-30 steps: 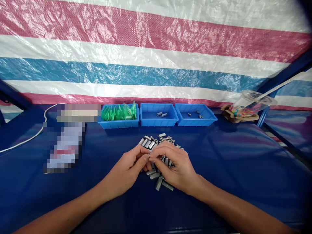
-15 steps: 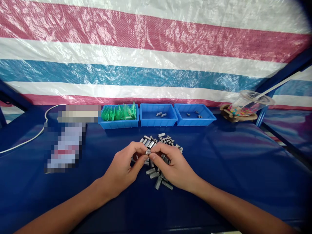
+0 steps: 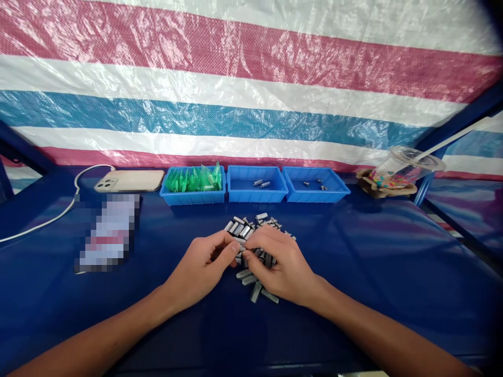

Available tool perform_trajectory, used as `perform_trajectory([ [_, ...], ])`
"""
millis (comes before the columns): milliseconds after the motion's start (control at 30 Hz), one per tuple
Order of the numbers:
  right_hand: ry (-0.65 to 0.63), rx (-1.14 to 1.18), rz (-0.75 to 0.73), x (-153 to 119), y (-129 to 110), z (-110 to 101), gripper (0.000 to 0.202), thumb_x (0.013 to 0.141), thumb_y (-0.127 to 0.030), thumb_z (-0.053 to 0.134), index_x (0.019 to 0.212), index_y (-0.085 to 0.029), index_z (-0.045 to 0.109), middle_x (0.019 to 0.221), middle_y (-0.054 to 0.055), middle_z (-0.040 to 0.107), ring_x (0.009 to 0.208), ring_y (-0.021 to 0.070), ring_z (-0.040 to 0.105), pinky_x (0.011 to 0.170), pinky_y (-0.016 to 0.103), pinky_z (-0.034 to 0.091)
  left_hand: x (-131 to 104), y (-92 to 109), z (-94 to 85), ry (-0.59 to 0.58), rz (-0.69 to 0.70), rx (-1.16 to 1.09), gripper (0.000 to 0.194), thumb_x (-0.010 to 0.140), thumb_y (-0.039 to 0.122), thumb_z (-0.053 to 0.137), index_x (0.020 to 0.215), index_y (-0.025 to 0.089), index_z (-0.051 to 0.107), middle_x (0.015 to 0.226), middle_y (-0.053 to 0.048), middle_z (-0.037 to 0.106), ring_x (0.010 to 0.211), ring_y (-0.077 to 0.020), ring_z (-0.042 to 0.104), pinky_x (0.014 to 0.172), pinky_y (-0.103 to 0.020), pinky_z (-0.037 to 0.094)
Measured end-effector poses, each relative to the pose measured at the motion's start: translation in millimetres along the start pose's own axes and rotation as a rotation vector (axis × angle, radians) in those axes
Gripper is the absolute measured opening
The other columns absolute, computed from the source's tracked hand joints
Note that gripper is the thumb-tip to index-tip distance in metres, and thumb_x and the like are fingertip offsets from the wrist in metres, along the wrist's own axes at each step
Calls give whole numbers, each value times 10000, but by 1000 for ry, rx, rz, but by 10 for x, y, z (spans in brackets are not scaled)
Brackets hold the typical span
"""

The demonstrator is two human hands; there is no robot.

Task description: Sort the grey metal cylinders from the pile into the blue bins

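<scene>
My left hand and my right hand meet at the middle of the table, fingertips close together. Both are pinched on a small metal part, mostly hidden between the fingers. Under and around them lies a pile of metal pieces: long silvery cylinders at the near side, more cylinders behind the left fingers, and small screw-like pieces behind my right hand, which covers part of the pile.
Three blue bins stand in a row behind: one with green packets, one with two cylinders, one with a few small screws. Phone, pixelated object and white cable lie left; plastic cup stands right.
The fingers of both hands have closed in more around the small part, and my right fingers have curled further over it. The view has shifted slightly.
</scene>
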State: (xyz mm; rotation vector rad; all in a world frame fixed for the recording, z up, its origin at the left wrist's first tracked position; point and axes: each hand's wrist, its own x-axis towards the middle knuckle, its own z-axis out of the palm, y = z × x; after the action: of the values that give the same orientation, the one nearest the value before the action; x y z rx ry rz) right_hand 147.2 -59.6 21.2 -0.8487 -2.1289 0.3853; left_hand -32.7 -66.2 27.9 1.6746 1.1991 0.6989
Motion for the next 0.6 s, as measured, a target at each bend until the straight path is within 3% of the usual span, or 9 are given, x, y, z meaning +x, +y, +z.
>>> perform_trajectory([
  [300, -40, -89, -64, 1, 21, -9, 150, 855, -148, 493, 729, -188, 564, 702, 37, 629, 661, 155, 521, 620, 302, 405, -17, -49, 24, 50, 144, 227, 260, 929, 338, 386, 801, 171, 539, 657, 14, 592, 603, -117, 553, 549, -218, 395],
  [600, -61, -98, -36, -10, 16, -24, 152, 869, -166, 493, 746, -187, 581, 697, 33, 628, 665, 154, 525, 631, 299, 404, -27, -69, 35, 71, 170, 237, 241, 938, 335, 364, 840, 178, 518, 686, 5, 616, 627, -126, 587, 560, -222, 427],
])
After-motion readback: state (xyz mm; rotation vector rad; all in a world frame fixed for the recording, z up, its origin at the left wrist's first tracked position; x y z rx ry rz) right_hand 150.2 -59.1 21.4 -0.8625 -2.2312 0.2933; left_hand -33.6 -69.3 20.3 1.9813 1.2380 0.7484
